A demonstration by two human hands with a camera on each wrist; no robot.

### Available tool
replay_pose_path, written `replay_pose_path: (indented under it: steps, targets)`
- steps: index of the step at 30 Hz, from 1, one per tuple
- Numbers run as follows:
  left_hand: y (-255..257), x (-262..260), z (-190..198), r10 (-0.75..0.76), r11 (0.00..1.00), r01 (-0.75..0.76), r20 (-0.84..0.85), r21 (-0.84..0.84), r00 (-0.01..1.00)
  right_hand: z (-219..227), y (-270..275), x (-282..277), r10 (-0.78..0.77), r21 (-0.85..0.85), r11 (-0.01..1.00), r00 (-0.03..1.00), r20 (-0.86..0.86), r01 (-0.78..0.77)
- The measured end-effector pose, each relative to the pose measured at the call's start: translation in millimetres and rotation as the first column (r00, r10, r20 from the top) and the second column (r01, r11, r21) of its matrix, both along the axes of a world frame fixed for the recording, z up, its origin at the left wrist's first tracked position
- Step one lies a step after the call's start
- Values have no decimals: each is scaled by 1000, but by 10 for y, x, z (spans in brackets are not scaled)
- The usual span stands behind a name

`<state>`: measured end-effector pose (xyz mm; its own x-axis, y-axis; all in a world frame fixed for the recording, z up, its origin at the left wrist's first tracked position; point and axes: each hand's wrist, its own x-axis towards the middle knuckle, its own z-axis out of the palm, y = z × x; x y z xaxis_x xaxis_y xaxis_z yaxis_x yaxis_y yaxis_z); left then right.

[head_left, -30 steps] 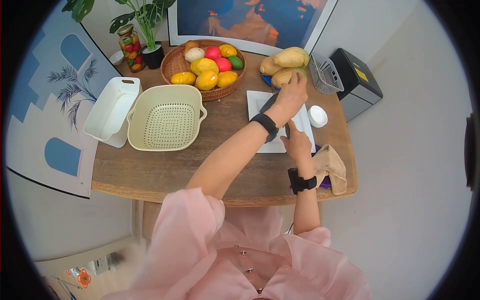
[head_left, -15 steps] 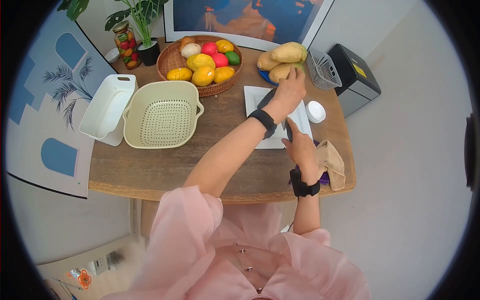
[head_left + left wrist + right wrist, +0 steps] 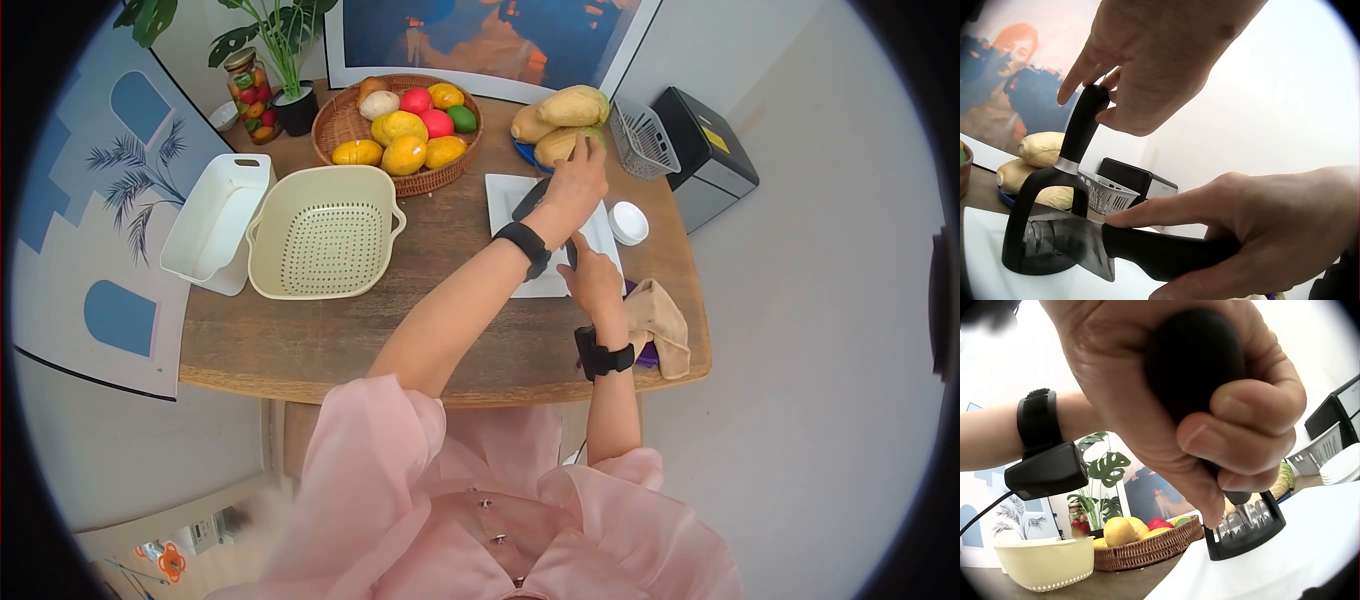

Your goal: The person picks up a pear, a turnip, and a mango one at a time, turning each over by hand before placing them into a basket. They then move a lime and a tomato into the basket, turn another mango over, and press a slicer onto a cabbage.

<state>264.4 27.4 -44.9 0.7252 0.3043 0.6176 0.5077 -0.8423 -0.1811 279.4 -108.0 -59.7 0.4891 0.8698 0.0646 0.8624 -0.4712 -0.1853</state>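
Note:
My left hand [image 3: 573,190] grips the black upright handle of a knife sharpener [image 3: 1079,134] from above. The sharpener's looped base stands on a white rectangular plate [image 3: 532,289]. Lower and nearer my body, my right hand [image 3: 598,285] holds a kitchen knife [image 3: 1163,251] by its black handle, index finger stretched along the top. In the left wrist view the wide steel blade [image 3: 1088,244] lies across the sharpener's slots, its front part hidden behind the frame. The right wrist view shows fingers curled round the knife handle [image 3: 1194,362].
A white bowl [image 3: 629,223] and a beige cloth [image 3: 657,315] lie right of the plate. Behind are pale yellow gourd-like produce [image 3: 575,105] and a grey basket [image 3: 645,145]. To the left stand a wicker fruit basket [image 3: 335,128], cream colander [image 3: 330,283] and white bin [image 3: 205,220].
My right hand drew the knife a little toward my body, showing more blade, then moved slightly forward again. The left hand keeps its hold on the sharpener.

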Motion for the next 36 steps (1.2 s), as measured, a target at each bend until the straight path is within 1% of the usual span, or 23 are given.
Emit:
replay_pose_path:
  steps: [3,5,12,15,19,24,28,34,36]
  targets:
    - [-16,-19,36,-7,1000,7,12,-5,1000,-15,14,18,0,-9,1000,1000,15,0]
    - [-23,-59,60,-59,997,59,15,-51,998,-17,28,25,-3,-5,1000,1000,9,3]
    - [1,-62,75,-69,996,69,8,-59,998,-31,61,27,-8,14,1000,1000,-12,8]
    - [-35,-67,71,-71,994,74,42,-77,997,-34,34,10,-13,24,1000,1000,-16,14]
    - [7,-49,42,-63,997,65,45,-41,997,-4,50,-23,-25,5,1000,999,-28,26]
    - [9,-54,75,-67,996,70,50,-61,996,65,-98,-37,14,26,1000,1000,2,-14]
    - [-6,-79,82,-81,993,84,46,-84,996,89,-180,-45,17,30,999,1000,-11,-17]
    - [-14,-76,72,-72,996,74,28,-59,997,59,-119,-22,22,25,999,1000,1,-22]
    - [-24,-84,89,-70,996,71,23,-57,997,15,-53,1,-3,11,1000,1000,-10,3]
